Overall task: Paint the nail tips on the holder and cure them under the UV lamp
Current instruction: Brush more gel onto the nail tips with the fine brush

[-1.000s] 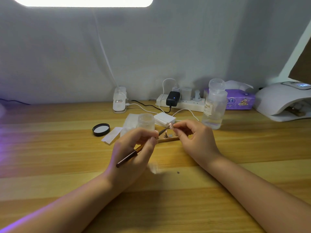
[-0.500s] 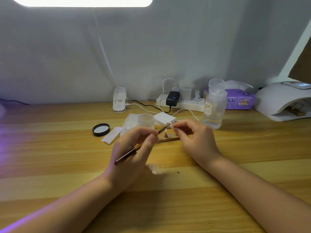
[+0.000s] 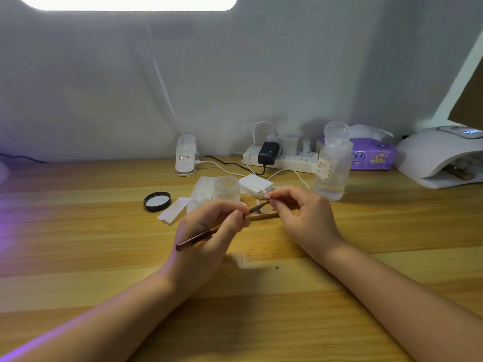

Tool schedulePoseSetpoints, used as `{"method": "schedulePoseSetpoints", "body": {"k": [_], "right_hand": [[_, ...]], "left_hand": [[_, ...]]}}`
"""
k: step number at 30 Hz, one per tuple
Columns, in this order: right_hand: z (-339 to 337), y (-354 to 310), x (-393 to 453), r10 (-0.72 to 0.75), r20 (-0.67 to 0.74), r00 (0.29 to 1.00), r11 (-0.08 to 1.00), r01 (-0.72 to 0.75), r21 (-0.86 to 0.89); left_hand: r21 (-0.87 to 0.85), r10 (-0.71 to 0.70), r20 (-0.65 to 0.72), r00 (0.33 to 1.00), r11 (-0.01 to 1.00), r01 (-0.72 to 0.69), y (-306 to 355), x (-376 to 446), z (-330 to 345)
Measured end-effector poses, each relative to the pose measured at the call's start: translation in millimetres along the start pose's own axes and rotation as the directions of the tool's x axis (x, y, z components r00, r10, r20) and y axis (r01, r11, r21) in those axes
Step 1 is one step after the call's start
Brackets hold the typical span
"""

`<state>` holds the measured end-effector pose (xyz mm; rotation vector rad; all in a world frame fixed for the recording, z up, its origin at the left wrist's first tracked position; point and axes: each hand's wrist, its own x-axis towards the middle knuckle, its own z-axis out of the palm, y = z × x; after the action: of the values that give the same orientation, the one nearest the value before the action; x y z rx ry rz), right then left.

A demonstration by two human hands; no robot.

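Now the left hand (image 3: 209, 231) pinches the brush (image 3: 224, 226), while right fingers (image 3: 283, 202) pinch a nail tip (image 3: 266, 193) steady, so its bristles reach.

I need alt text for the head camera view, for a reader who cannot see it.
A person's left hand holds a thin brush whose tip touches a pink nail tip pinched in the right hand, above a wooden table. Behind stand a small open jar, a clear bottle and, far right, a white UV lamp.
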<state>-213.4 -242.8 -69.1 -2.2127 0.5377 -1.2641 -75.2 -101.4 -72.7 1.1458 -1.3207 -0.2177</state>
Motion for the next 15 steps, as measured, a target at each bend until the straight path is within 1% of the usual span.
{"method": "schedulePoseSetpoints", "body": {"k": [3, 6, 8, 10, 13, 15], "right_hand": [[0.2, 0.1, 0.3, 0.002, 0.000, 1.000, 1.000, -0.002, 0.001], [0.7, 0.1, 0.5, -0.006, -0.005, 1.000, 1.000, 0.006, 0.005], [1.0, -0.3, 0.3, -0.019, -0.006, 1.000, 1.000, 0.019, 0.004], [1.2, -0.3, 0.2, -0.036, -0.008, 0.999, 0.999, 0.036, -0.005], [1.1, 0.9, 0.7, -0.040, -0.017, 0.999, 0.999, 0.040, -0.015], [0.9, 1.1, 0.8, -0.039, -0.013, 0.999, 0.999, 0.039, -0.015]], "left_hand": [[0.006, 0.025, -0.014, 1.000, 1.000, -0.025, 1.4, 0.2, 0.1], [0.022, 0.012, -0.044, 0.999, 1.000, -0.011, 1.6, 2.0, 1.4], [0.065, 0.018, -0.049, 0.999, 0.998, -0.015, 1.2, 3.2, 1.7], [0.116, 0.053, -0.039, 0.998, 0.992, -0.048, 0.4, 3.0, 1.8], [0.067, 0.017, -0.040, 0.999, 0.998, -0.015, 0.0, 1.4, 1.3], [0.051, 0.011, -0.017, 1.000, 0.999, -0.010, -1.1, 0.9, 1.0]]}}
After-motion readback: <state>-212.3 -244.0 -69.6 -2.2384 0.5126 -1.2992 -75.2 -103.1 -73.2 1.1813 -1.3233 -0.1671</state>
